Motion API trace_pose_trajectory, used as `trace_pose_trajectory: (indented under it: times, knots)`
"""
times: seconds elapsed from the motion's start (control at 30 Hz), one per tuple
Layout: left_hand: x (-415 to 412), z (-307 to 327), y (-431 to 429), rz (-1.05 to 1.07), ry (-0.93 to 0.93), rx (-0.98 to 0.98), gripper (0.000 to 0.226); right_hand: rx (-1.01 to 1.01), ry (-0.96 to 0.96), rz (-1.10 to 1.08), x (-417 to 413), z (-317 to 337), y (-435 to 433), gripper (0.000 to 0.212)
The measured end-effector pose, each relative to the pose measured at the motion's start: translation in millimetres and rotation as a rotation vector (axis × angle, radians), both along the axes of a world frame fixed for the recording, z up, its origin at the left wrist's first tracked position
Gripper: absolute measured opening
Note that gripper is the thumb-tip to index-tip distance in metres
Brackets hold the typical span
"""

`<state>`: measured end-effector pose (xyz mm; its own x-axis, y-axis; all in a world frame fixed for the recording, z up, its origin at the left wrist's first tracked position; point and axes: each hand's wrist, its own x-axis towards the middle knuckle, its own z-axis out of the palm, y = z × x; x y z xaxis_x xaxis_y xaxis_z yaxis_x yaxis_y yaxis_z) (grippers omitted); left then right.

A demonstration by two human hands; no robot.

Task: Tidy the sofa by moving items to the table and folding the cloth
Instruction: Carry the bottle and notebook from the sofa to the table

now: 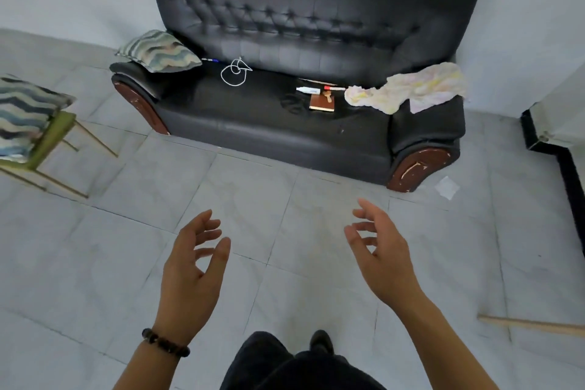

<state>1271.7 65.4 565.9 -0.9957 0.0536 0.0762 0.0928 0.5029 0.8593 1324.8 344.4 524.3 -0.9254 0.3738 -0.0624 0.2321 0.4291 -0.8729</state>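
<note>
Tiled floor [253, 187] | sofa [316, 25]: cloth [408, 89], book [321, 103], cable [235, 69] | left hand [190, 279], right hand [386, 256] relaxed

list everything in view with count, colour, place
sofa: 1, black, against wall
cloth: 1, yellowish, sofa's right end
sofa cushion: 1, striped, sofa's left arm
chair cushion: 1, striped, on chair
chair: 1, green, far left
cable: 1, white, seat left
white marker: 1, seat middle
red-capped marker: 1, beside it
book: 1, brown, seat middle
paper scrap: 1, white, floor right
left hand: 1, open, empty
right hand: 1, open, empty
</note>
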Motion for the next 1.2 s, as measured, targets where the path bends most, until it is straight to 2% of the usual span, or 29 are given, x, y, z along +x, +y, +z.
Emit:
trace_pose_trajectory:
  times: [0.13, 0.27, 0.37, 0.53, 0.8, 1.07, 1.2]
  knots:
    - [-89, -23, -10, 0.109, -0.013, 0.068, 0.045, 0.044, -0.014, 0.102, -121, -10, -9, 0.055]
    - [-166, -49, -16, 0.119, -0.053, 0.087, 0.045, 0.093, -0.071, 0.131, -195, -30, -18, 0.053]
    - [-257, -58, -16, 0.053, -0.056, 0.038, 0.041, 0.118, -0.09, 0.096, -263, -32, -23, 0.052]
    - [-396, -35, 1, -0.115, -0.056, -0.034, 0.041, 0.107, -0.087, -0.056, -351, -10, -5, 0.053]
    - [-572, -38, 85, -0.34, -0.028, -0.064, 0.043, -0.008, -0.065, -0.295, -461, -35, 44, 0.048]
    - [-717, -56, 191, -0.389, -0.086, -0.071, 0.045, -0.089, -0.106, -0.331, -624, -71, 136, 0.047]
    - [-790, -63, 238, -0.418, -0.103, -0.094, 0.046, -0.036, -0.149, -0.3, -704, -81, 188, 0.047]
